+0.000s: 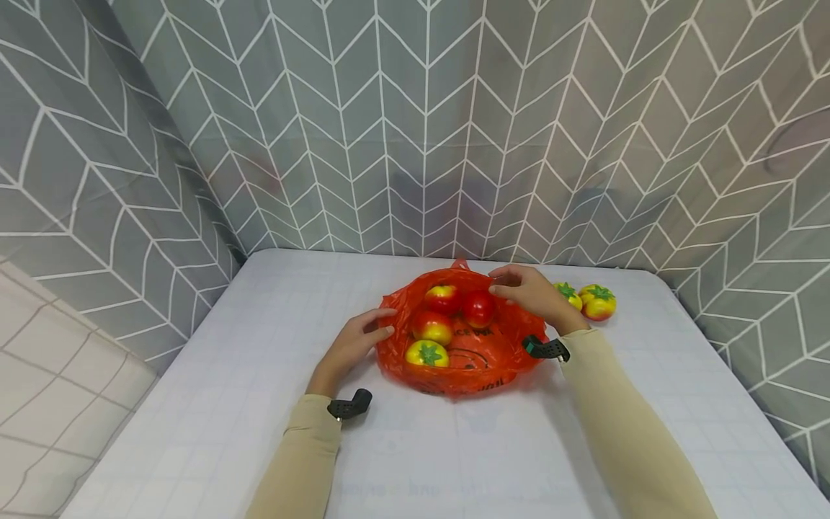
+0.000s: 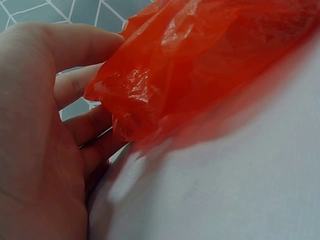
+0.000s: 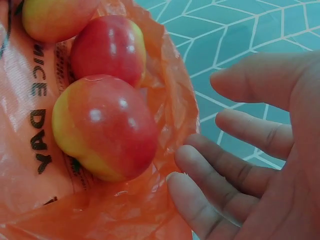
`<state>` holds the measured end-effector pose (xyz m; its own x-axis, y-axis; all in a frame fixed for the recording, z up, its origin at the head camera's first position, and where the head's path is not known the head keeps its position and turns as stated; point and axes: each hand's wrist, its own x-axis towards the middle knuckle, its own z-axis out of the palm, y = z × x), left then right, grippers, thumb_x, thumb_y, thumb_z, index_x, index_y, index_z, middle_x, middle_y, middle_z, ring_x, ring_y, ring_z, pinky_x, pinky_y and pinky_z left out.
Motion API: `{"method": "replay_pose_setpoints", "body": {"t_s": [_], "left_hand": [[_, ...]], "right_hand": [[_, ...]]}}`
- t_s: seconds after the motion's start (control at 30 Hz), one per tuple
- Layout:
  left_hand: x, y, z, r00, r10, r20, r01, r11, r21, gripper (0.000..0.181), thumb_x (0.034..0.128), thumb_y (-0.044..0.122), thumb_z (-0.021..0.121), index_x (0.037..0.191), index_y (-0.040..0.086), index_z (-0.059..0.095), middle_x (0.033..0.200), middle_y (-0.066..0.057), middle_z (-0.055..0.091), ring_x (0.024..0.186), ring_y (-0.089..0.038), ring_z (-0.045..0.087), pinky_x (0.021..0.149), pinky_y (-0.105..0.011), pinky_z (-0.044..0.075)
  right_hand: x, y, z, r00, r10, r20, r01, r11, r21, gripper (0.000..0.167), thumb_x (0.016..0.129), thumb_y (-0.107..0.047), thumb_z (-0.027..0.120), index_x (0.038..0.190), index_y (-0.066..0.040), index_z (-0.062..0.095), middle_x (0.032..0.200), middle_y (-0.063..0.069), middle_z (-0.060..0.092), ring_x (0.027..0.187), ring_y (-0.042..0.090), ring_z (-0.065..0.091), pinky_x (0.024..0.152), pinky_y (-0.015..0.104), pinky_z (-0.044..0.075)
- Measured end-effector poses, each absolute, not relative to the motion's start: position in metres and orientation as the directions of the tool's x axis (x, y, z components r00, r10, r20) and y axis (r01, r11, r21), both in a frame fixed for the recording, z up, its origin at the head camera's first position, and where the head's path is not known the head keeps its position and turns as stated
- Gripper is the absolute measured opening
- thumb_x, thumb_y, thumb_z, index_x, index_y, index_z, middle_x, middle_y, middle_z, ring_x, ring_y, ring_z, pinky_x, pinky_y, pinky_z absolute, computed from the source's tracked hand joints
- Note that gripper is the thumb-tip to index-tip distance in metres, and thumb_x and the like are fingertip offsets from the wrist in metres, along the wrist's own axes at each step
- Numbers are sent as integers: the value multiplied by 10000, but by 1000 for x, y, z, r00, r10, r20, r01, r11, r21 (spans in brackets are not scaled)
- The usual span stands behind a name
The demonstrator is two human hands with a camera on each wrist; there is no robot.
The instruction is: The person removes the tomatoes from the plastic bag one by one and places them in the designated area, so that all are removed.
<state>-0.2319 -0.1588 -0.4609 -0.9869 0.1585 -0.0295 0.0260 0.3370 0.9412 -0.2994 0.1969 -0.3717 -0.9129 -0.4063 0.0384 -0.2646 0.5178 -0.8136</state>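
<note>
A red plastic bag point(image 1: 493, 349) with dark lettering lies spread on the table, its mouth facing up. Several red-and-yellow tomatoes sit inside, among them a glossy red one point(image 1: 478, 310) and one with a green star-shaped top point(image 1: 427, 353). My left hand point(image 1: 353, 342) is at the bag's left edge; in the left wrist view its fingers point(image 2: 90, 125) touch the crumpled film, fingers and thumb apart. My right hand point(image 1: 528, 292) is over the bag's far right rim. In the right wrist view its fingers point(image 3: 240, 175) are spread beside the film, holding nothing.
Two more tomatoes point(image 1: 598, 303) lie on the white table point(image 1: 454, 454) to the right of the bag, partly behind the right wrist. A grey curtain point(image 1: 402, 130) with white zigzag lines hangs along the table's back and sides.
</note>
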Motion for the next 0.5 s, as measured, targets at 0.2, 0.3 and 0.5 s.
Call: {"method": "replay_pose_setpoints", "body": {"t_s": [0.2, 0.3, 0.5], "left_hand": [[-232, -158, -461, -986, 163, -24, 31, 327, 945, 403, 946, 313, 685, 1341, 251, 635, 1465, -31, 519, 1389, -279, 421, 1127, -523, 356], [-232, -158, -460, -987, 158, -29, 26, 338, 941, 410, 942, 318, 687, 1344, 256, 634, 1473, -30, 513, 1397, -282, 413, 1122, -525, 362], [-232, -156, -460, -988, 149, -31, 23, 348, 937, 408, 938, 321, 690, 1339, 270, 639, 1460, -12, 526, 1382, -264, 428, 1106, -508, 391]], "right_hand": [[-301, 194, -377, -916, -399, 25, -260, 547, -795, 422, 965, -193, 663, 1318, 26, 593, 1252, 231, 630, 1158, 369, 597, 1016, 517, 479], [-301, 192, -377, -917, -398, 1, -248, 570, -783, 438, 962, -211, 669, 1326, 19, 587, 1270, 235, 619, 1179, 380, 585, 1033, 528, 463], [-304, 186, -372, -914, -397, -90, -208, 646, -735, 492, 943, -291, 687, 1346, -28, 580, 1295, 213, 595, 1203, 378, 545, 1040, 543, 450]]}}
